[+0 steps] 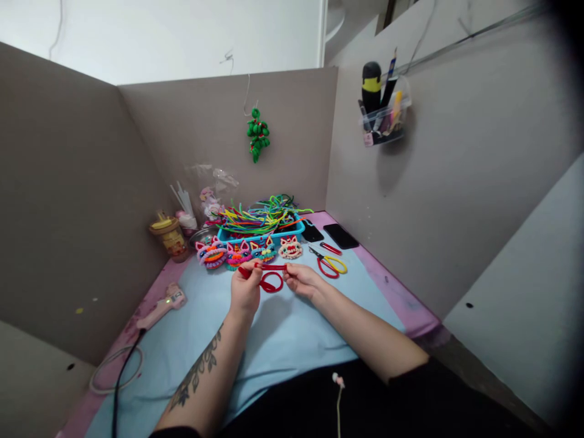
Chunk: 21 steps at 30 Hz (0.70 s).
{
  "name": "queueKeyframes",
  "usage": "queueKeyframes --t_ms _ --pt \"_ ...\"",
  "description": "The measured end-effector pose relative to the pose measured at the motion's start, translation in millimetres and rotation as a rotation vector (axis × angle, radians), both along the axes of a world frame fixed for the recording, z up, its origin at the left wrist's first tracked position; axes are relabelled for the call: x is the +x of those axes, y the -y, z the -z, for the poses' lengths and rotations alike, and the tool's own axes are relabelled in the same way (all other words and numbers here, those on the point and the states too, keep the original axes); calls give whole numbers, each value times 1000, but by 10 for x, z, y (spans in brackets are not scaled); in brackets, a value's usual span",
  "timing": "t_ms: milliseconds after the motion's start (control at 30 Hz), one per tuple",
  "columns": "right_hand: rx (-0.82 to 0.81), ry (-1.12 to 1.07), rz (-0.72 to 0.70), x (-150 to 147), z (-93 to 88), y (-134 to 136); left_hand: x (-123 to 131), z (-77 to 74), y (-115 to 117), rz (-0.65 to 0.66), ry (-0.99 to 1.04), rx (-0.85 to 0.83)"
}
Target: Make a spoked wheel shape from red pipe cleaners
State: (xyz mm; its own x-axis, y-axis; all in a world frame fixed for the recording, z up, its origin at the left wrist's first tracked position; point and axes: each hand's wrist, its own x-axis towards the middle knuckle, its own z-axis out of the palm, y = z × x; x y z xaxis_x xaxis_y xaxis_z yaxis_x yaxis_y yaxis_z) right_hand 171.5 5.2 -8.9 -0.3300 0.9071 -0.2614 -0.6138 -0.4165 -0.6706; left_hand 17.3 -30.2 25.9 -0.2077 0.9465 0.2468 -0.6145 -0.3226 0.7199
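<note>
My left hand (245,288) and my right hand (302,278) both pinch a red pipe cleaner (271,275) above the light blue mat (283,340). One stretch of it runs straight between my fingers, and a loop hangs below. Just beyond my hands lies a row of several small colourful pipe-cleaner animal faces (241,251). Behind them a blue tray (260,234) holds a heap of coloured pipe cleaners.
Red-and-yellow scissors (332,264) and two dark phones (340,235) lie to the right. A pink glue gun (162,305) with its cord rests at the left, near a yellow-lidded jar (168,236). Grey partition walls enclose the desk; a green ornament (258,135) and a pen holder (382,115) hang on them.
</note>
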Motion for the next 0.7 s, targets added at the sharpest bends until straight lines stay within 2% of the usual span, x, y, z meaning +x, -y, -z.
queueKeyframes --t_ms 67,267,500,700 --pt "52 55 47 -13 -35 21 -47 -35 -48 -15 91 -56" --pt "312 210 210 -16 -142 84 -212 -84 -140 6 198 -106" --pt "551 415 328 15 -156 169 -258 -94 -153 66 279 -158" --pt "956 740 456 72 -118 220 -278 -94 -166 103 309 -207"
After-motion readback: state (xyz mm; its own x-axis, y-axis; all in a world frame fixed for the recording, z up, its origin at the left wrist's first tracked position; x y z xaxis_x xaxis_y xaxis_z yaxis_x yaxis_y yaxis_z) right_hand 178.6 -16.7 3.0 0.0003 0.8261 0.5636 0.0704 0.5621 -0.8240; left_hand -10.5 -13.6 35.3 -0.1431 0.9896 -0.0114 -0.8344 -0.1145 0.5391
